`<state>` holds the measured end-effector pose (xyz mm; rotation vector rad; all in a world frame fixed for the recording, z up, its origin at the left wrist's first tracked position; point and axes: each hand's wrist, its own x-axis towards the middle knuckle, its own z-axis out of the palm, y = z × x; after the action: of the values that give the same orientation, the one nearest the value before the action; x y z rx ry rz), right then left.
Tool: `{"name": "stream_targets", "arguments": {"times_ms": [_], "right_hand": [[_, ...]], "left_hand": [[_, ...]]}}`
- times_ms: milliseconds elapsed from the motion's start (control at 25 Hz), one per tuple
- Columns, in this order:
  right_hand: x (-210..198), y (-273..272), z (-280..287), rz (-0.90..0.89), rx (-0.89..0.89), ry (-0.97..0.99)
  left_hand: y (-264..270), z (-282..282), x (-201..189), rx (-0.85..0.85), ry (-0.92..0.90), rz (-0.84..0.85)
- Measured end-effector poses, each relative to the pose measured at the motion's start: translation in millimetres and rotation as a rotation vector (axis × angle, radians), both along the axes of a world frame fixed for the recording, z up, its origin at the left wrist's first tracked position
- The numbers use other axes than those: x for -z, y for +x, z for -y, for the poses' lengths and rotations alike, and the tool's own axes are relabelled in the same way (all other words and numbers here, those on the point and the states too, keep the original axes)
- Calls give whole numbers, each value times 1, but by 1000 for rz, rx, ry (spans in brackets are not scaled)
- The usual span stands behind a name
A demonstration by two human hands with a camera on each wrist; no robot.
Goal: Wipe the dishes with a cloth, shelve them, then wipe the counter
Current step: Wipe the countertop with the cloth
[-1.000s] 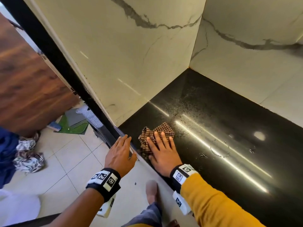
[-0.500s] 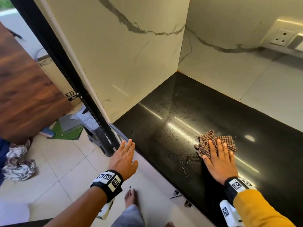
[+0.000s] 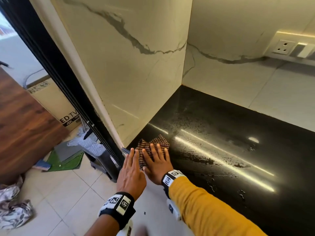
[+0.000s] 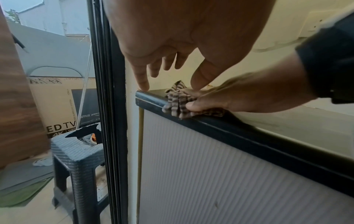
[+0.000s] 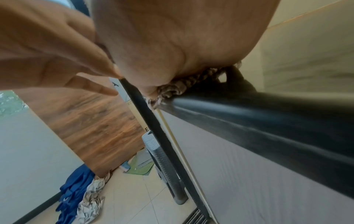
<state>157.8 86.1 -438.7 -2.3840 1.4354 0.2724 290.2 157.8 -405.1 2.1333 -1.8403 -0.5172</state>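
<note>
Marble-veined cream walls [image 3: 136, 68] meeting in a corner above a glossy black counter [image 3: 238, 142], wet streaks and droplets across its surface. Ribbed pale cabinet front [image 4: 220, 174] below the rounded counter edge. Black door frame [image 3: 59, 74] at left, with a cardboard TV box [image 3: 56, 106] and a dark woven-pattern stool [image 4: 76, 153] beyond it on the tiled floor [image 3: 56, 193]. Wall socket [image 3: 283, 46] at upper right. Right hand [image 3: 157, 165], yellow sleeve, palm down with fingers straight and spread, pressing a brown checked cloth [image 3: 150, 147] flat on the counter's near-left corner, one fold hanging over the edge. Left hand [image 3: 130, 172] beside it, fingers straight, holding nothing, fingertips at the counter edge next to the cloth.
</note>
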Motion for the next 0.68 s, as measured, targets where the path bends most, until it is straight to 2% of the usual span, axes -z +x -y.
{"name": "stream_targets", "arguments": {"times_ms": [120, 200, 320, 520, 600, 680], "right_hand": [[2, 18, 20, -18, -19, 17], [1, 12, 39, -2, 41, 28], [0, -18, 75, 12, 255, 33], [0, -116, 97, -23, 700, 44], [-1, -129, 94, -68, 771, 60], [-1, -112, 99, -68, 785, 30]], "left_hand": [[26, 11, 4, 14, 12, -11], [38, 19, 9, 68, 28, -18], [45, 31, 13, 174, 97, 11], [57, 55, 13, 301, 200, 86], [59, 61, 12, 310, 170, 70], [60, 64, 12, 303, 127, 44]]}}
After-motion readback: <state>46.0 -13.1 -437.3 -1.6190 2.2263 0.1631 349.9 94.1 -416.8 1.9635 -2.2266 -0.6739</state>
